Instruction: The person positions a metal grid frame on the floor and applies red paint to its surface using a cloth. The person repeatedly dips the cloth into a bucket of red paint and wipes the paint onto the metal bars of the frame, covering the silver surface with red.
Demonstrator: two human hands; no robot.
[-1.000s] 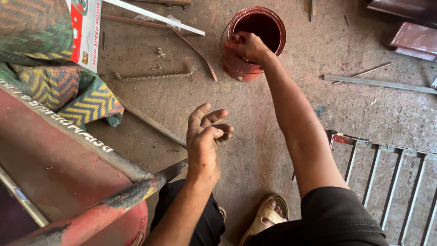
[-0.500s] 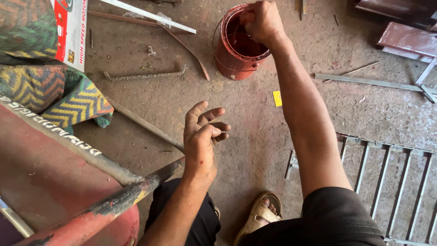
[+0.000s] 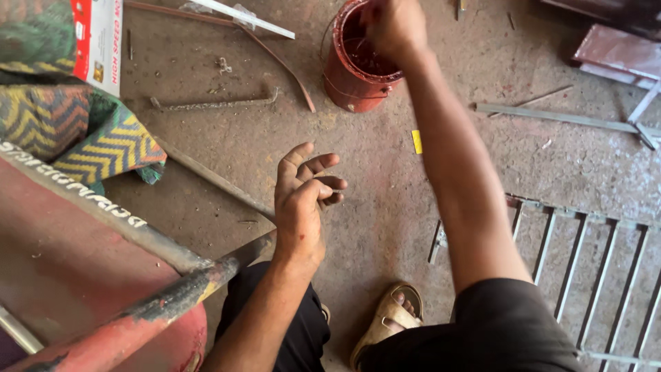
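Your right hand [image 3: 394,27] is over the red paint bucket [image 3: 358,65]; your left hand [image 3: 303,200] hangs free above the floor [image 3: 385,207].

The bucket stands far in the scene, on the concrete floor, and your right hand is closed in a fist at its rim, though you cannot tell what it grips. Your left hand is held mid-air with fingers loosely curled, holding nothing. A bent metal rod [image 3: 217,103] lies left of the bucket, a patterned cloth [image 3: 76,131] at far left, a metal grille [image 3: 585,269] at right, and your sandalled foot [image 3: 385,324] is near.
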